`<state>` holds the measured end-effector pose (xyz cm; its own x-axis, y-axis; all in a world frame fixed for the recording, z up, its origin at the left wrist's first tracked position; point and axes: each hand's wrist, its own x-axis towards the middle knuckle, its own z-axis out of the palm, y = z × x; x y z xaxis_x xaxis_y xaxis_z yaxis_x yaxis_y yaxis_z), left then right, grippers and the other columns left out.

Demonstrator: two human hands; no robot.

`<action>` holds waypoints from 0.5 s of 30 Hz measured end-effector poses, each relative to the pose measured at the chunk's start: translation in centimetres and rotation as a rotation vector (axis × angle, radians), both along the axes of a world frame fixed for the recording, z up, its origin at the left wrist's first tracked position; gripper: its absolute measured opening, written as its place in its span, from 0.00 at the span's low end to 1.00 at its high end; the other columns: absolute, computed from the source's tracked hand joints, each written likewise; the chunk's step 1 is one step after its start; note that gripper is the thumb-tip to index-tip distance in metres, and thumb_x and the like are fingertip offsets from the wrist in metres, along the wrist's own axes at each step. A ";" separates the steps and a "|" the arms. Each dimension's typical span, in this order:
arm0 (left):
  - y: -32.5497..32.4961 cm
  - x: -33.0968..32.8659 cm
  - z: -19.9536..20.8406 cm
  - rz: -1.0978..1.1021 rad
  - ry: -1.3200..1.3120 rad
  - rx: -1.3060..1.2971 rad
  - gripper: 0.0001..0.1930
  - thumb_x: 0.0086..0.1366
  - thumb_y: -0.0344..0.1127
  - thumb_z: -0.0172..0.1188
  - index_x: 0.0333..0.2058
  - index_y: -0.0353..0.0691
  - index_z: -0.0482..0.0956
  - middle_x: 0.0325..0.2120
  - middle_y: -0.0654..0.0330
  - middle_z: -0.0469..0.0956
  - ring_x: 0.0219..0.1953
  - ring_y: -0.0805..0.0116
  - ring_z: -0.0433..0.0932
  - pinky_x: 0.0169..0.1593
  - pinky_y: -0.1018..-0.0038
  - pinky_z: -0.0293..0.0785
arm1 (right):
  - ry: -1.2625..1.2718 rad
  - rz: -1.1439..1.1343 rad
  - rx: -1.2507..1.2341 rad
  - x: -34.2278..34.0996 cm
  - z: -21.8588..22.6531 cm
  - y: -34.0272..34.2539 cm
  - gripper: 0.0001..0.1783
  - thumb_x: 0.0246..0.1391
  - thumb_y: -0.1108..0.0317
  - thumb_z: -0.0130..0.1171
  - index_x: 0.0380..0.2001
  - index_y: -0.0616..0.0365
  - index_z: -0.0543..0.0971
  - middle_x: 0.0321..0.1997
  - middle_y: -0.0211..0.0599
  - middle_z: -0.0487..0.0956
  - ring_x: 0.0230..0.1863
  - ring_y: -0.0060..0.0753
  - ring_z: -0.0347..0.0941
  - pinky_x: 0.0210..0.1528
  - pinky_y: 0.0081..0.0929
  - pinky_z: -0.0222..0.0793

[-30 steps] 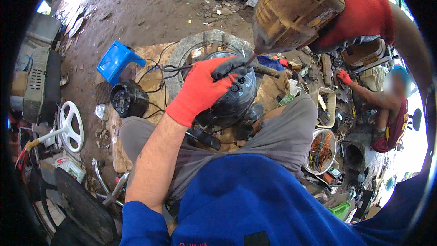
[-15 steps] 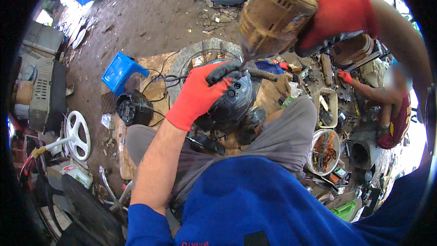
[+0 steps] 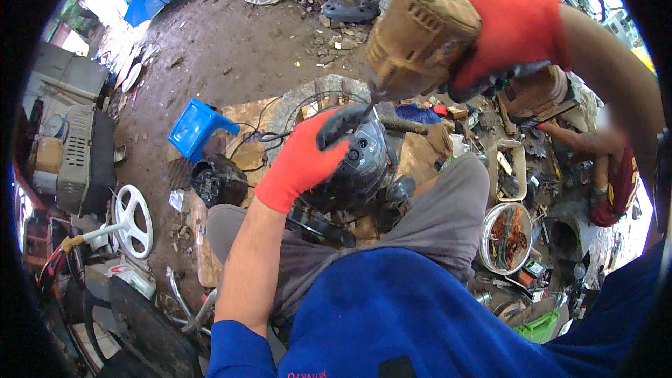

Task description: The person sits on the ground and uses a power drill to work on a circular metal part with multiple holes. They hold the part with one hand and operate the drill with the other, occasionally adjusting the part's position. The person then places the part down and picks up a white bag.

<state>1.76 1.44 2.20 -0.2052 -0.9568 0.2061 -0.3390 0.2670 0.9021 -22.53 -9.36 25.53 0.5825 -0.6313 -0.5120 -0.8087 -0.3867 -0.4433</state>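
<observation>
My right hand point(image 3: 507, 45), in a red glove with a dark palm, grips a worn, dirty yellow-brown power drill point(image 3: 423, 38). The drill's thin bit point(image 3: 370, 107) slants down and ends at the fingertips of my left hand point(image 3: 311, 154). That hand wears a matching glove and lies over a round black plastic housing point(image 3: 365, 150) between my knees. Its fingers are curled toward the bit; whatever is under them is hidden. Small round holes show on the housing's top. Behind it lies a grey ring-shaped block point(image 3: 297, 101).
A blue plastic stool point(image 3: 199, 129) and a black round part point(image 3: 218, 180) are at left, near a white steering wheel point(image 3: 133, 220). On the right are a cream tray point(image 3: 509, 168), a white bucket point(image 3: 505, 238) of scrap and a seated person point(image 3: 616, 175).
The view has shifted slightly, so the surroundings sit lower. My left thumb has come a little away from the fingers. The drill stays in my right hand, its bit still at my left fingertips.
</observation>
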 end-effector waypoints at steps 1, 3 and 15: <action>0.3 -0.2 0.1 0.055 -0.113 -0.094 0.23 0.60 0.30 0.66 0.55 0.35 0.78 0.53 0.51 0.80 0.55 0.61 0.78 0.60 0.66 0.72 | -0.016 -0.013 -0.009 -0.7 0.3 0.4 0.37 0.34 0.69 0.81 0.53 0.54 0.79 0.52 0.41 0.83 0.54 0.37 0.79 0.60 0.37 0.73; 0.8 -0.5 0.4 0.087 -0.318 -0.227 0.23 0.58 0.30 0.67 0.53 0.37 0.79 0.55 0.50 0.78 0.57 0.54 0.76 0.61 0.63 0.71 | -0.106 0.064 -0.061 -2.6 0.4 1.3 0.37 0.35 0.68 0.81 0.54 0.54 0.79 0.53 0.41 0.82 0.55 0.38 0.79 0.61 0.37 0.72; -0.1 -1.4 1.1 -0.075 -0.957 -0.380 0.16 0.53 0.36 0.69 0.42 0.44 0.79 0.45 0.57 0.77 0.52 0.53 0.75 0.53 0.57 0.72 | -0.220 -0.009 -0.252 -17.0 -8.3 11.8 0.32 0.48 0.63 0.74 0.58 0.53 0.77 0.62 0.39 0.77 0.66 0.42 0.70 0.72 0.40 0.59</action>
<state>0.39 1.31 3.32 -0.4993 -0.8402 0.2115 -0.8409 0.5288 0.1152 -39.57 2.45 17.25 0.6554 -0.7279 -0.2016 -0.7083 -0.4996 -0.4988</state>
